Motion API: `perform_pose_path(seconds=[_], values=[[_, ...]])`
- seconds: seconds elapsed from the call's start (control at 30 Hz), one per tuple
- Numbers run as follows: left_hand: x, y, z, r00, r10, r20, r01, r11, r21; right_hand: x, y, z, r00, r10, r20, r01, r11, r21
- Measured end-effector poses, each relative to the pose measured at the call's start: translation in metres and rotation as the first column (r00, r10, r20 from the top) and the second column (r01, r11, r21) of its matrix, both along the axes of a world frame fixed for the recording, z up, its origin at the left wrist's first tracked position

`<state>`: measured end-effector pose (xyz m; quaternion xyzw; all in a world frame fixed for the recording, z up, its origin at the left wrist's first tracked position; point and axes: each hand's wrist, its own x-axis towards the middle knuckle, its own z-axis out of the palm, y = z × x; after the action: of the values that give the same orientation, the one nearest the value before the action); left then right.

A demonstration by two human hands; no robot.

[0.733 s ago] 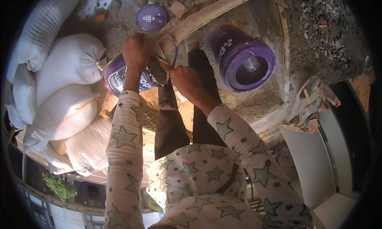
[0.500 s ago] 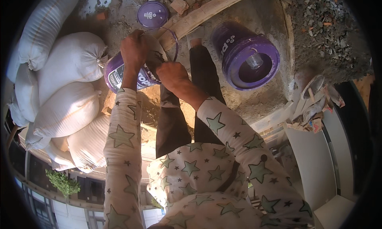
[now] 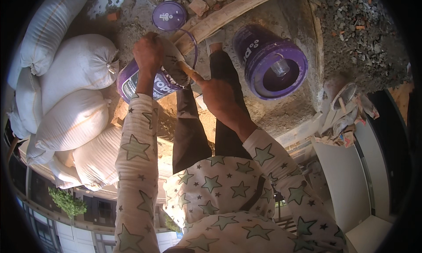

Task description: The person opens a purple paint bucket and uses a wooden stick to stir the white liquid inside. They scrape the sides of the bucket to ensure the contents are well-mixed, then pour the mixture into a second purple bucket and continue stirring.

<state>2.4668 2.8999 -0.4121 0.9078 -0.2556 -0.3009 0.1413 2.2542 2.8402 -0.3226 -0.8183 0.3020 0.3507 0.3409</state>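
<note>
A purple bucket point(image 3: 127, 79) with a printed label lies tilted on its side in front of me, its mouth facing right. Whitish residue crusts the rim, and a thin purple hoop point(image 3: 195, 51) stands out beyond it. My left hand point(image 3: 148, 52) is closed over the upper edge of the bucket, its fingertips partly hidden. At the mouth, my right hand point(image 3: 220, 97) is closed around a slim tan piece point(image 3: 189, 70) that looks like a wooden handle. Its far end goes into the shaded mouth, where I cannot make it out.
Stuffed white sacks point(image 3: 77, 64) are piled at the left. To the right a second purple bucket point(image 3: 274, 70) is tipped, a clear plastic container inside it. A round purple lid point(image 3: 169, 16) lies ahead, beside a wooden plank point(image 3: 228, 13). Grey rubble point(image 3: 360, 37) covers the far right.
My right hand has drawn back from the bucket's mouth, toward the lower right, and the slim tan piece now shows. My left hand stays on the bucket's edge.
</note>
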Motion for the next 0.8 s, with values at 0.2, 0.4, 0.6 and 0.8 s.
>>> perform_pose_path(seconds=[0.2,0.4,0.6,0.8], values=[[0.003,0.002,-0.003,0.997,0.079,-0.011,-0.078,0.994,0.077,0.004,0.009,-0.021,0.994,-0.076,0.076,0.077,0.997,-0.009],[0.005,0.010,-0.012,0.987,0.156,-0.043,-0.153,0.985,0.078,0.000,0.001,-0.019,0.999,0.000,0.040,0.000,1.000,0.004],[0.012,0.028,-0.021,0.937,0.345,-0.058,-0.314,0.903,0.294,0.008,-0.028,0.009,1.000,0.017,-0.023,-0.018,0.999,-0.033],[0.016,0.060,-0.035,0.875,0.435,-0.212,-0.403,0.898,0.176,0.025,-0.063,0.011,0.951,0.300,0.077,-0.295,0.953,-0.073]])
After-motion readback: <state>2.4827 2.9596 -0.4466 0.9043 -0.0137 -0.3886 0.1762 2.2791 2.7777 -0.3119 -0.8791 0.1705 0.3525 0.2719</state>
